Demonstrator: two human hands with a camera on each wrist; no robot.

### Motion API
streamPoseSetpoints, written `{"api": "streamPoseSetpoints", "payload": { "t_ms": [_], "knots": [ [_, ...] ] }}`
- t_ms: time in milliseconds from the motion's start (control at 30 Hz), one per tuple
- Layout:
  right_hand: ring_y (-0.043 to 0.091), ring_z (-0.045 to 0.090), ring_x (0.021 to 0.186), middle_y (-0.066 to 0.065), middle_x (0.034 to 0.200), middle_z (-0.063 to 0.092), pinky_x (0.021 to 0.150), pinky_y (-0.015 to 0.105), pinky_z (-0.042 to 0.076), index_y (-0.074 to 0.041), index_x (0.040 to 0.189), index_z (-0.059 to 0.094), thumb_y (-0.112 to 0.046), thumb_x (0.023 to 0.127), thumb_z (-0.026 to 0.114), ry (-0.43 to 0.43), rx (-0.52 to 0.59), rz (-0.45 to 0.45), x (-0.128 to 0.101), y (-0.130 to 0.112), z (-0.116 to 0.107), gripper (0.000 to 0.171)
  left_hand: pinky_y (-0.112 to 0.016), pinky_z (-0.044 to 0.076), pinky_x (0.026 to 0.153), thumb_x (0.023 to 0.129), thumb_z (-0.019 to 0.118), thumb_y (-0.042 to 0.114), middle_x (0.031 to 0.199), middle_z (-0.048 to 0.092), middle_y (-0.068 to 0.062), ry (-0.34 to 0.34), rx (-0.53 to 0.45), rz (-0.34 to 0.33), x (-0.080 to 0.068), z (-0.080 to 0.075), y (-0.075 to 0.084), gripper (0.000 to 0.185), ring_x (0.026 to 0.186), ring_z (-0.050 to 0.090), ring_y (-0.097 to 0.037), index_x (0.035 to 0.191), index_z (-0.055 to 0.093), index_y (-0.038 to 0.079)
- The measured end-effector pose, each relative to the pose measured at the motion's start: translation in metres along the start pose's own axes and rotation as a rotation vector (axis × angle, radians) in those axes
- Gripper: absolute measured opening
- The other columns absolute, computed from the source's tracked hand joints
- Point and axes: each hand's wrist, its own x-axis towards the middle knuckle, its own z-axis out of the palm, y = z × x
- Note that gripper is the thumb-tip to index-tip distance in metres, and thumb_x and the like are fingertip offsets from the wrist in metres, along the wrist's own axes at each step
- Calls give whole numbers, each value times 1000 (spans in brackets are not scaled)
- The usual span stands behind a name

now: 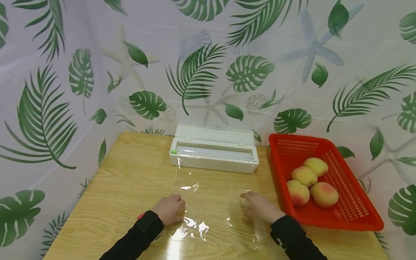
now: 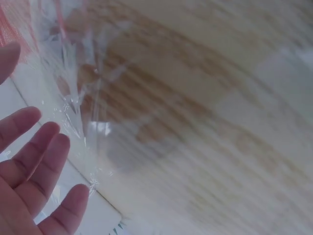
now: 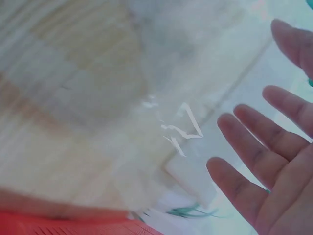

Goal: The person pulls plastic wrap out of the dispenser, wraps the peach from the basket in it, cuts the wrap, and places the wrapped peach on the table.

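A sheet of clear cling film (image 1: 191,223) stretches from a white dispenser box (image 1: 211,165) toward the front of the table, wrinkled and shiny in places. My left hand (image 1: 170,209) is at the film's left side, my right hand (image 1: 258,208) at its right side. In the left wrist view the fingers (image 2: 51,161) are spread and loosely bent beside the creased film (image 2: 73,105). The right wrist view shows spread, nearly straight fingers (image 3: 254,147), with shiny film creases (image 3: 188,129) near them. Whether either hand touches the film is unclear.
The box's lid (image 1: 214,134) stands raised, showing a film roll (image 1: 214,153) and a green slider (image 1: 173,152). To the right, a red plastic basket (image 1: 344,221) holds several peaches (image 1: 324,195). A leaf-patterned sheet (image 1: 208,104) hangs behind the wooden table (image 1: 130,173).
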Motion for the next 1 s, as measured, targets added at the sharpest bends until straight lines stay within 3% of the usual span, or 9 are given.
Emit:
{"api": "streamPoseSetpoints", "payload": {
  "t_ms": [167, 467, 767, 1000],
  "knots": [
    [29, 54, 100, 14, 109, 57, 83, 43, 42, -1, 112, 56, -19, 74, 70, -8, 16, 47, -5, -7, -22, 44, -30, 41, 53, 68, 72, 34, 77, 46, 1, -10, -16, 6, 1, -1, 0, 32, 68, 47, -16, 84, 57, 10],
    [25, 57, 94, 10, 105, 60, 79, 41, 45, -4, 111, 58, -23, 74, 71, 77, -52, 78, -20, -1, -60, 43, -30, 41, 50, 69, 70, 28, 74, 44, 1, -11, -6, 14, 0, -3, 3, 25, 67, 48, -15, 81, 56, 11],
    [26, 58, 87, 14, 100, 60, 73, 41, 47, 0, 108, 58, -22, 74, 71, 188, -120, 107, -41, 21, -87, 43, -29, 41, 52, 69, 72, 25, 77, 45, 1, -22, 3, 18, -1, 0, 1, 24, 70, 48, -15, 83, 58, 12],
    [21, 57, 75, 15, 94, 61, 65, 38, 48, 4, 106, 56, -18, 76, 69, 142, -89, 159, -58, 46, -98, 39, -29, 41, 52, 69, 72, 24, 77, 45, 1, -13, 6, 23, -1, 2, 1, 23, 70, 48, -16, 83, 58, 12]
  ]
}}
